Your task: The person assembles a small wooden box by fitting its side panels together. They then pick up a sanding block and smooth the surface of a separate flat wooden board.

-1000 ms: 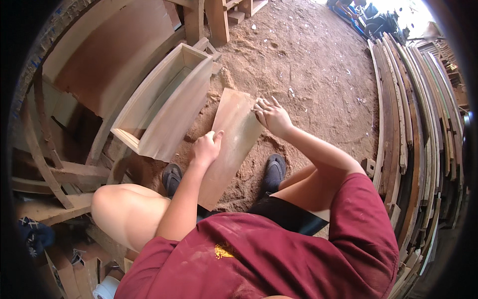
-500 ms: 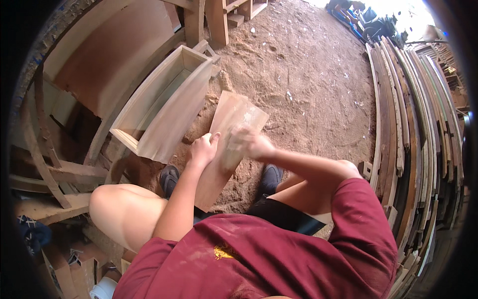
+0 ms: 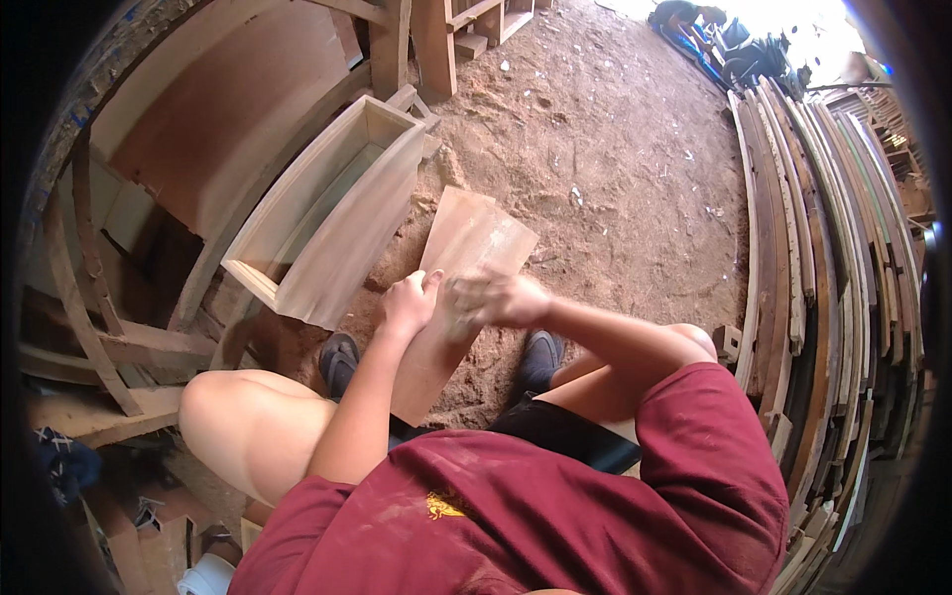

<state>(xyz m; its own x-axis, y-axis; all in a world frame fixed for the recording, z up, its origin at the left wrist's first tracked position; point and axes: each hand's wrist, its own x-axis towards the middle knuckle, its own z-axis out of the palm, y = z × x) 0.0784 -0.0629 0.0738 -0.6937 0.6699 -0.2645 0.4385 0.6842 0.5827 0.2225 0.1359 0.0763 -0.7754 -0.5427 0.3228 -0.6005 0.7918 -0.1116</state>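
Your left hand (image 3: 409,302) has its grip closed on the left edge of the flat wooden board (image 3: 466,263), which leans between your knees with its far end over the sawdust floor (image 3: 615,149). Your right hand (image 3: 501,297) lies blurred on the board's face, so its grip cannot be told. An open wooden box (image 3: 332,213) lies just left of the board.

— How do my hands sit against the wooden board (image 3: 466,260)?

— I see my left hand (image 3: 409,302) curled in a loose fist at the board's left edge, forearm running straight up from my shoulder.

— And the other?

— My right hand (image 3: 501,297) lies across the board's middle, blurred, fingers bent, its forearm crossing in from the right above my knee.
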